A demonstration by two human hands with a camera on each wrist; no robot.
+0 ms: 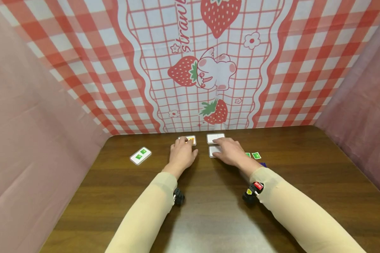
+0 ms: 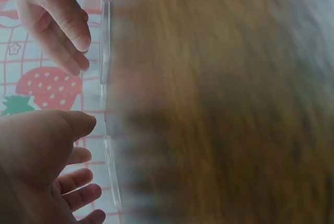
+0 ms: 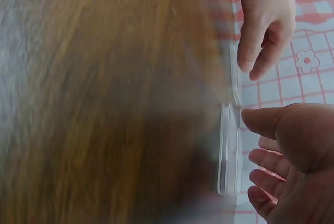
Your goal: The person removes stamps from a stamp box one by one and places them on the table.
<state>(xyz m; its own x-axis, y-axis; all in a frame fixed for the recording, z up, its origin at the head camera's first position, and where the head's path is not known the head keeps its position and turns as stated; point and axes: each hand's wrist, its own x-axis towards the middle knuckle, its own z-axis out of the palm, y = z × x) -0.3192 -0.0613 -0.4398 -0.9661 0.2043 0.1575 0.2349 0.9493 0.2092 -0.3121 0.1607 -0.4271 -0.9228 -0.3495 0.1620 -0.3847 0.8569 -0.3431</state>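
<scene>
My left hand (image 1: 182, 154) is over a white card with an orange picture (image 1: 192, 139) near the back of the table, its fingers covering part of it. Two white cards lie to the right, a back one (image 1: 216, 137) and a front one (image 1: 213, 151). Over their right side reaches my right hand (image 1: 229, 151), its fingertips overlapping both. In the left wrist view the left hand (image 2: 39, 156) has its fingers loosely spread beside a clear card edge (image 2: 112, 174). The right hand (image 3: 297, 151) shows relaxed fingers by clear edges (image 3: 228, 156) in the right wrist view.
A white card with two green squares (image 1: 140, 156) lies at the left of the brown wooden table (image 1: 202, 218). Small green squares (image 1: 256, 155) and a blue piece (image 1: 263, 164) sit beyond my right wrist. A strawberry-print cloth (image 1: 215, 77) hangs behind.
</scene>
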